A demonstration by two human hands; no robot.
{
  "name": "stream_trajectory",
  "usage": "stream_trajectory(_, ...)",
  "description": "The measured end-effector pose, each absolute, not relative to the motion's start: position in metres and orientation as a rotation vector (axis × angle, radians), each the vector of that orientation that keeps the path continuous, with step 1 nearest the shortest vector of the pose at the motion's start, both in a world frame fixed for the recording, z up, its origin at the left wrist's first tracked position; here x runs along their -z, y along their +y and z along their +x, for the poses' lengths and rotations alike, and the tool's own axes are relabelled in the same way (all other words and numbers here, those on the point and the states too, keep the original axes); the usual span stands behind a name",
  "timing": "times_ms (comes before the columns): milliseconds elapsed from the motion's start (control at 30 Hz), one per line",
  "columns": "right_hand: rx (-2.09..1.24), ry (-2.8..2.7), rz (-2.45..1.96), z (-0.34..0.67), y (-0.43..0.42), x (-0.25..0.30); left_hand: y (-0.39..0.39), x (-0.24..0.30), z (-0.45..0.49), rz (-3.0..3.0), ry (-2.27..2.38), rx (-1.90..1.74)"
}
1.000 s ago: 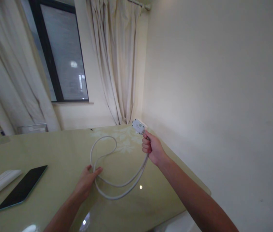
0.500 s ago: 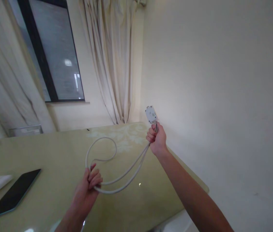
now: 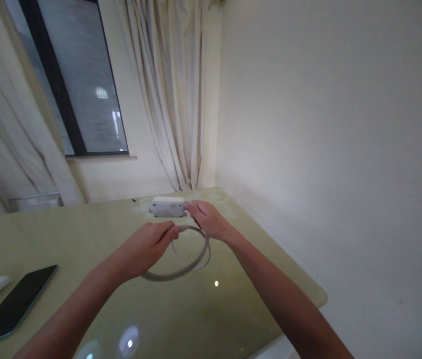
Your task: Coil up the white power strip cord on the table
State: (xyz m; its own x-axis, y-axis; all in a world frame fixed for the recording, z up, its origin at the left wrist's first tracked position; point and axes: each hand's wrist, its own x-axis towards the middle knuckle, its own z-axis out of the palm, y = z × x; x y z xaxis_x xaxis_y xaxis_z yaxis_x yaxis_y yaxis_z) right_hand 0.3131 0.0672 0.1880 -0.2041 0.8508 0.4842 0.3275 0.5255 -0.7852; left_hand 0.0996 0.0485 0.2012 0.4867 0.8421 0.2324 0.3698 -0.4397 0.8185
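The hands have closed in on each other since the earlier frame, shrinking the wide sag of white cable [image 3: 181, 273] into a tight loop. The left hand [image 3: 151, 244] pinches the cable, fingers folded shut; the right hand [image 3: 208, 219] grips it beside the white box [image 3: 168, 207], which juts leftward from those fingertips. The cable appears only partly gathered: a thinner strand hangs loose below the fingers. Left of both hands, a dark tablet [image 3: 14, 304] lies on the table [image 3: 256, 279].
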Motion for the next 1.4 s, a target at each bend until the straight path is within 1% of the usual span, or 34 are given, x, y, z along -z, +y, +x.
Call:
stream_trajectory(67,-0.587,-1.766,-0.927,0.306,0.069,-0.186,0.045,-0.211,0.109,1.652,0.872,-0.999)
stream_trajectory(133,-0.605,-1.674,-0.880,0.300,0.069,-0.181,0.042,-0.214,0.117,1.319,0.756,-1.138)
stream_trajectory(200,-0.659,-1.573,-0.837,0.294,0.067,-0.177,0.043,-0.215,0.125,1.200,0.689,-1.222)
stream_trajectory(367,-1.054,-1.379,-0.689,0.278,0.057,-0.174,0.059,-0.219,0.135,1.574,0.722,-1.358)
stream_trajectory(467,-1.167,-1.172,-0.744,0.271,0.054,-0.174,0.055,-0.214,0.139,1.659,0.727,-1.484)
stream_trajectory(567,-1.178,-0.884,-0.748,0.269,0.057,-0.177,0.023,-0.181,0.149,1.503,0.733,-1.552)
stream_trajectory(633,-1.169,-0.759,-0.679,0.270,0.059,-0.182,-0.004,-0.143,0.162,1.450,0.705,-1.442)
stream_trajectory(700,-1.138,-0.720,-0.605,0.272,0.060,-0.189,-0.021,-0.106,0.177,1.402,0.723,-1.246)
stream_trajectory(800,-1.077,-0.707,-0.541,0.271,0.059,-0.197,-0.015,-0.077,0.197,1.014,0.719,-1.042)
stream_trajectory(867,-1.037,-0.670,-0.518,0.268,0.058,-0.199,0.002,-0.083,0.201,0.707,0.605,-1.093)
stream_trajectory(967,-0.983,-0.600,-0.501,0.262,0.060,-0.194,0.029,-0.113,0.195,0.428,0.398,-1.291)
stream_trajectory(1067,-0.937,-0.529,-0.510,0.257,0.064,-0.183,0.048,-0.140,0.188,0.178,0.398,-1.471)
stream_trajectory(1133,-0.912,-0.490,-0.517,0.255,0.066,-0.174,0.055,-0.149,0.188,0.059,0.434,-1.549)
stream_trajectory(1400,-0.887,-0.478,-0.498,0.261,0.060,-0.144,0.070,-0.154,0.181,0.268,0.409,-1.621)
